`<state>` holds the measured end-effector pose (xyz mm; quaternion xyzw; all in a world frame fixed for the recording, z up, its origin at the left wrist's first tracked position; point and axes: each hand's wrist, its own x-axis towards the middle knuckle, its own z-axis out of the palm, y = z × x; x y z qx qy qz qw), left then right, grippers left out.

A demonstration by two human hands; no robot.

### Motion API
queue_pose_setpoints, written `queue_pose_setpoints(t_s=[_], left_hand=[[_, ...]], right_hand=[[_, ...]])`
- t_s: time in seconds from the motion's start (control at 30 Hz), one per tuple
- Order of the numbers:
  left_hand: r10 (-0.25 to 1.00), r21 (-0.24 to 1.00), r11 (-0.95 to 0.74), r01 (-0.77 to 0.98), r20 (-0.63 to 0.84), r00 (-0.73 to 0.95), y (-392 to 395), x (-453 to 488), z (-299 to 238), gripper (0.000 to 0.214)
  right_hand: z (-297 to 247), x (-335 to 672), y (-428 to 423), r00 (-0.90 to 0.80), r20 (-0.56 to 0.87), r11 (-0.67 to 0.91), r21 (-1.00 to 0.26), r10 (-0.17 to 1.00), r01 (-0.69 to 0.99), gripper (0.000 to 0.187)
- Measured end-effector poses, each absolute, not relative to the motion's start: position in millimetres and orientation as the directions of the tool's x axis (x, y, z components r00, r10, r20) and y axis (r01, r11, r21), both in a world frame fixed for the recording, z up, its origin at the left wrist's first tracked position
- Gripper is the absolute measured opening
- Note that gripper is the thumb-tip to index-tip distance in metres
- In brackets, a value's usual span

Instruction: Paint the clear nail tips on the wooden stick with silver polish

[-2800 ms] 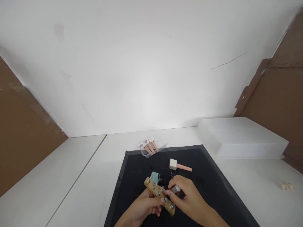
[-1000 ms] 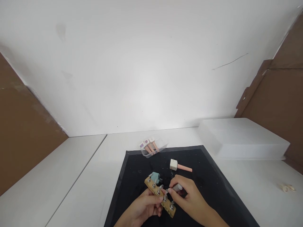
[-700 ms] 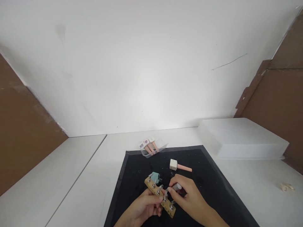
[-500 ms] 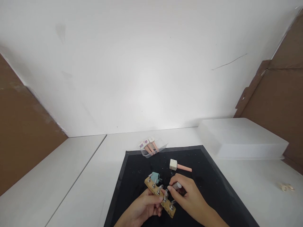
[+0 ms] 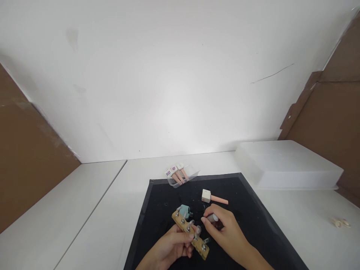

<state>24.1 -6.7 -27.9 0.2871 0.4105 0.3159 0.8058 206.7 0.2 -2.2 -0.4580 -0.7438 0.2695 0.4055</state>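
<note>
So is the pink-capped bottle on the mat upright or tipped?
Tipped: the bottle lies on its side, pink cap along the mat.

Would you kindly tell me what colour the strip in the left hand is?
The strip in the left hand is yellowish brown; the head view shows it.

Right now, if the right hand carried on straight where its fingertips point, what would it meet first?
The right hand would probably meet the teal object, partly behind the wooden strip; the strip's clear tips sit close to that line, and depth is unclear.
</note>
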Motion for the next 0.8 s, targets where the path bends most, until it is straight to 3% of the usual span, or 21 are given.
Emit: queue_pose_setpoints(t_s=[0.13,0.37,0.57,0.8], left_hand=[[0.744,0.725,0.639,-0.258,-0.497,0.447,-6.2,23.8,-28.2,0.027],[0.744,0.73,0.638,-0.245,-0.503,0.44,-4.4,24.4,-29.1,0.025],[0.748,0.73,0.634,-0.254,-0.496,0.441,-4.4,24.6,-31.0,0.026],[0.747,0.725,0.639,-0.258,-0.504,0.433,-4.4,26.5,-27.6,0.028]], right_hand=[[1.5,207.1,-1.2,-0.219,0.348,0.408,-0.831,0.912,0.378,0.014],[6.9,205.4,-6.3,-0.307,0.362,0.447,-0.851,0.88,0.276,0.011],[1.1,204.7,-5.2,-0.372,0.346,0.465,-0.832,0.861,0.302,0.009],[1.0,206.8,-4.3,-0.4,0.4,0.552,-0.726,0.824,0.41,0.008]])
